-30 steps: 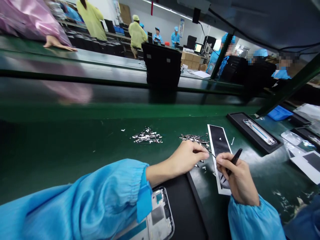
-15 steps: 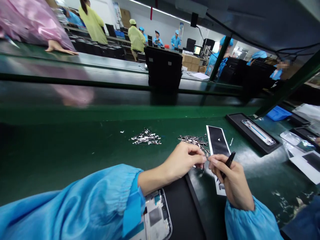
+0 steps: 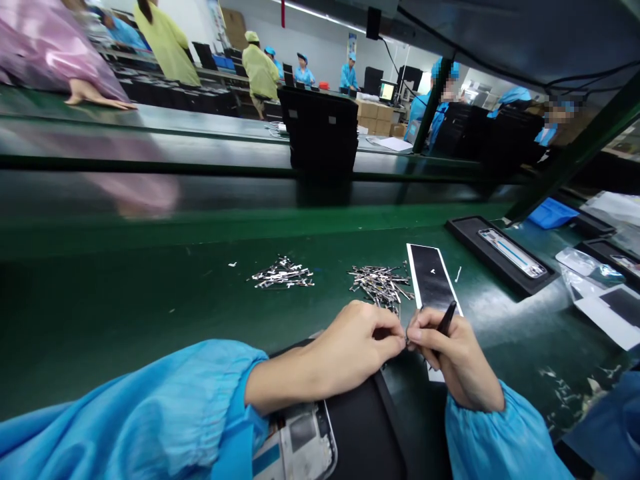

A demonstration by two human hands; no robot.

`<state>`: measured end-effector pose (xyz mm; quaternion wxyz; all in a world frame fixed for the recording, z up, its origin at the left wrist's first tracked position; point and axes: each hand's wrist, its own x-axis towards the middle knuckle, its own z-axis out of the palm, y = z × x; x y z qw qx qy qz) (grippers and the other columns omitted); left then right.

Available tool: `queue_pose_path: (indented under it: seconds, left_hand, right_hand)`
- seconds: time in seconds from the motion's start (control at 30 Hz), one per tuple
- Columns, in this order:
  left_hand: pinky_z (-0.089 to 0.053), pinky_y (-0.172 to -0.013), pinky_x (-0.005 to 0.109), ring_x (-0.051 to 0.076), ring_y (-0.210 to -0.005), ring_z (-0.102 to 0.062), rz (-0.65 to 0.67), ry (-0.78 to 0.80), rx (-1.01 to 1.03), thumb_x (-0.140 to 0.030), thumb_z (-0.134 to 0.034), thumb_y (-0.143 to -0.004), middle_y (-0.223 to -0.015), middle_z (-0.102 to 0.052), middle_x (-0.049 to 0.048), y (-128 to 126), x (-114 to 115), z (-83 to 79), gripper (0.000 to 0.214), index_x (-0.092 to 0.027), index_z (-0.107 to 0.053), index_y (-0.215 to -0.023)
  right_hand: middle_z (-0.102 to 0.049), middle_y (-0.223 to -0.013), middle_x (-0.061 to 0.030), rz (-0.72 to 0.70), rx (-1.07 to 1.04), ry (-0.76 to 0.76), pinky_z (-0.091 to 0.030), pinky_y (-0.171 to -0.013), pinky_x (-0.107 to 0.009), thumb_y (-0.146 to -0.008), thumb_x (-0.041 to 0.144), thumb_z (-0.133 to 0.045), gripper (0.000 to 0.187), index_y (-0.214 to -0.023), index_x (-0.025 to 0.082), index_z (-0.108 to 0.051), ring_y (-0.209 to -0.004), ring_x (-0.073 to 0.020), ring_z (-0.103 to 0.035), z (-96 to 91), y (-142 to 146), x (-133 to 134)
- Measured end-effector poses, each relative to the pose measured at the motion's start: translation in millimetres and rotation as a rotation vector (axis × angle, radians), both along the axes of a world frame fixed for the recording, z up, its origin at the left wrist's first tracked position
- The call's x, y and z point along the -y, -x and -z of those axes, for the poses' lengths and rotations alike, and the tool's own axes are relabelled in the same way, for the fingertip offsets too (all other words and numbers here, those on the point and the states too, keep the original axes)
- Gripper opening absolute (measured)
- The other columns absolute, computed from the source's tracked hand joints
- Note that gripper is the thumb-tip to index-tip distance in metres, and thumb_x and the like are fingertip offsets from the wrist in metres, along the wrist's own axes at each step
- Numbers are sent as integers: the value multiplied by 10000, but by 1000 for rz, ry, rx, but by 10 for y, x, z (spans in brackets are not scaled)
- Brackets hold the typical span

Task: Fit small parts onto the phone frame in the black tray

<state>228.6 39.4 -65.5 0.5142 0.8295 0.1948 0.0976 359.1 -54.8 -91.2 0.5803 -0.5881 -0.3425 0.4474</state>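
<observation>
A small metal part point(image 3: 406, 339), too tiny to make out clearly, sits pinched between the fingertips of both hands, just in front of the black tray point(image 3: 370, 427) at the near edge of the desk point(image 3: 150, 300). The left hand point(image 3: 350, 350) presses thumb and forefinger together on it; the right hand point(image 3: 453, 357) pinches it from the other side while gripping black tweezers point(image 3: 445, 320). Beyond the tray lie two heaps of the same silver parts, the near heap point(image 3: 379, 283) and the far heap point(image 3: 283, 273), both still plentiful, so much sorting looks left. Right of the near heap lies a black strip point(image 3: 430, 280) carrying one lone part. On the tray, under the left sleeve, a phone frame point(image 3: 300, 447) waits; I judge the work to be early.
</observation>
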Motion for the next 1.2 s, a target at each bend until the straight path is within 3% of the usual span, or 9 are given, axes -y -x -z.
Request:
queue_pose_path:
  seconds: [0.37,0.57,0.77,0.97,1.2]
  left_hand:
    - [-334,-671,262,139,-666,-457,22,-316,152,-106,-469,-800,-671,-588,25,65,98,0,187,-118,-637,-718]
    - [-346,-624,253,135,-634,-490,-115,145,49,-138,-542,-724,-627,-582,5,70,21,-32,123,-127,-641,-651]
    - [-401,-551,212,102,-519,-515,-227,420,38,-153,-558,-696,-524,-567,-6,56,-37,-79,116,-102,-600,-601]
    - [-416,-524,182,81,-465,-537,-329,601,71,-102,-557,-682,-495,-582,2,34,-28,-99,86,-79,-595,-607]
    - [-428,-510,174,78,-448,-544,-378,693,93,-71,-557,-697,-501,-593,15,3,-25,-89,105,-73,-582,-595]
  right_hand:
    - [-499,-529,16,92,45,-1,-181,-370,-222,-602,310,-608,208,-503,156,-509,-353,-39,-310,-30,8,-19]
    - [-397,-440,55,183,289,67,-220,-432,-225,-609,331,-655,229,-511,163,-534,-424,-59,-300,70,-14,-68]
    - [-461,-506,35,178,388,86,-246,-471,-233,-636,358,-632,194,-600,171,-600,-493,-84,-351,65,11,-58]
    - [-483,-559,24,-31,268,88,-197,-419,-229,-681,393,-615,239,-614,163,-619,-423,-43,-303,19,18,27]
    - [-491,-605,21,-208,142,103,-166,-393,-211,-707,359,-620,213,-624,163,-625,-424,-21,-300,-21,45,67]
